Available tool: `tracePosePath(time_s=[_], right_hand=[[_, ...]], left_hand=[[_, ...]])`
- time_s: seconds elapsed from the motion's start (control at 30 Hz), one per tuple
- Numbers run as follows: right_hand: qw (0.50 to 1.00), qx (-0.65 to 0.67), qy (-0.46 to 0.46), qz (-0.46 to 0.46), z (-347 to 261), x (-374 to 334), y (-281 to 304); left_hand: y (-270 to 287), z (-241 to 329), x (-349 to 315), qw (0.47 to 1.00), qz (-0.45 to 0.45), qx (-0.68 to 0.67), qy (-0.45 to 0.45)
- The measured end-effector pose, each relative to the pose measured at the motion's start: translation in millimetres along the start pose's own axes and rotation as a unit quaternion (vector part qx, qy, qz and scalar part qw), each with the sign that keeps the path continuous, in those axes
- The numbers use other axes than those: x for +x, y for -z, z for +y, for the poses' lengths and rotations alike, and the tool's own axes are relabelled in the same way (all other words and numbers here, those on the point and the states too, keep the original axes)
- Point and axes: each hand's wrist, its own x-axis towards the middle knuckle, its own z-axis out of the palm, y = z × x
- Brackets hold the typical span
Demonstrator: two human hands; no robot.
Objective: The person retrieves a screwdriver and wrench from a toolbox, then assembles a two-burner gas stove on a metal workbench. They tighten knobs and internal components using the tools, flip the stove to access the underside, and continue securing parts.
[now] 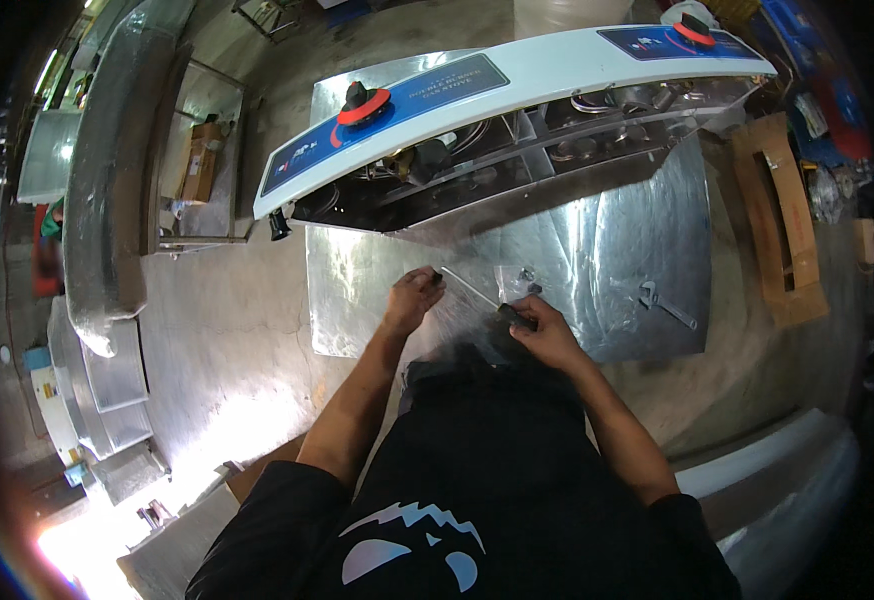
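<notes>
My right hand (554,340) is wrapped round the dark handle of a screwdriver (473,288), whose bare metal shaft slants up to the left. The fingers of my left hand (414,299) pinch a small dark part (438,278) close to the shaft's tip; its kind is too small to make out. Just beyond my right hand lies a small clear plastic bag (513,275) with dark bits at it. Beyond both hands a double-burner gas stove (457,205) stands tilted, its inside showing. Its white front panel (549,68) carries two black knobs with red rings.
The metal-topped table (597,335) lies under the stove, with an adjustable wrench (668,306) at its right. Further right is an open cardboard piece (779,220). A wrapped long item (107,200) and a metal rack (197,240) stand at left.
</notes>
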Motion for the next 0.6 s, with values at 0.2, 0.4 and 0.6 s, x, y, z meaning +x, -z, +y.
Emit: tracePosePath(time_s=[0.2,0.4,0.6], right_hand=[[0.994,-0.098,-0.028,0.032,-13.0,10.3,-32.7],[0.992,-0.102,-0.058,0.055,-14.9,12.4,-72.7],[0.988,-0.118,-0.046,0.084,-17.5,14.1,-103.6]], left_hand=[[25.4,33.7,11.0,0.980,-0.061,-0.146,0.120],[38.1,44.0,12.5,0.972,-0.068,-0.179,0.133],[52.4,55.4,12.7,0.983,-0.063,-0.099,0.140]])
